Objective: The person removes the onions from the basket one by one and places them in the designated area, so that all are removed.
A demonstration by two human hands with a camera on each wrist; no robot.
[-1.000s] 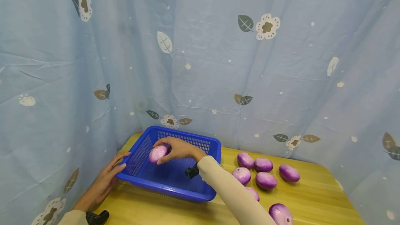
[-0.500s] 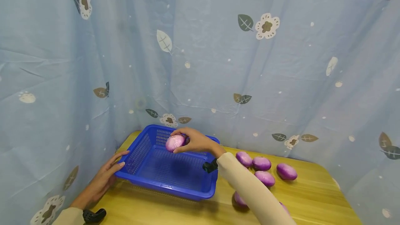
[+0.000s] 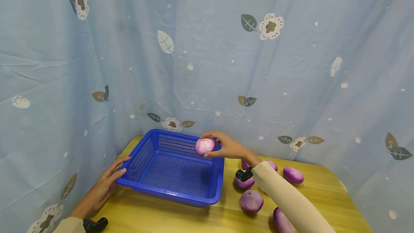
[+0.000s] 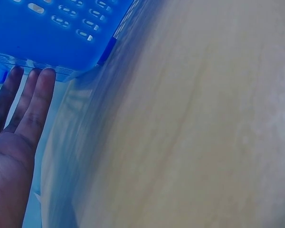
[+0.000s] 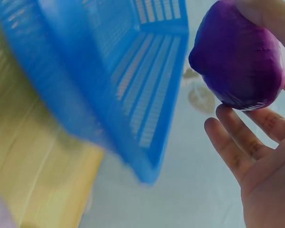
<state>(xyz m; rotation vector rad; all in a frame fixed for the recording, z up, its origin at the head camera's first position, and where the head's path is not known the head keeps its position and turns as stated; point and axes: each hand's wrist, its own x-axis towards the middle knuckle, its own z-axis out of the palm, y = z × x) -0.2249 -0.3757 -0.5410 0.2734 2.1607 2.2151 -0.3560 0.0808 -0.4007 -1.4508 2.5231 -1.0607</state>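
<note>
My right hand (image 3: 229,147) pinches a purple onion (image 3: 205,147) between thumb and fingers, over the back right corner of a blue plastic basket (image 3: 168,192). In the right wrist view the onion (image 5: 240,59) is up beside the basket's slotted wall, two fingers stretched below it. Nothing lies inside the basket. At its left side, my left hand (image 3: 101,187) has its fingertips at the rim near the front corner. The left wrist view shows that hand's fingers (image 4: 35,107) nearly straight, tips against the basket's edge.
Several more onions lie on the wooden table (image 3: 152,215) right of the basket, among them one at the far right (image 3: 293,174) and one near the front (image 3: 252,201); my right forearm covers some. A blue patterned curtain (image 3: 207,64) hangs behind and at the left.
My right hand has carried the onion from over the basket's left part to its back right corner, slightly upward in view. The left hand has stayed at the rim.
</note>
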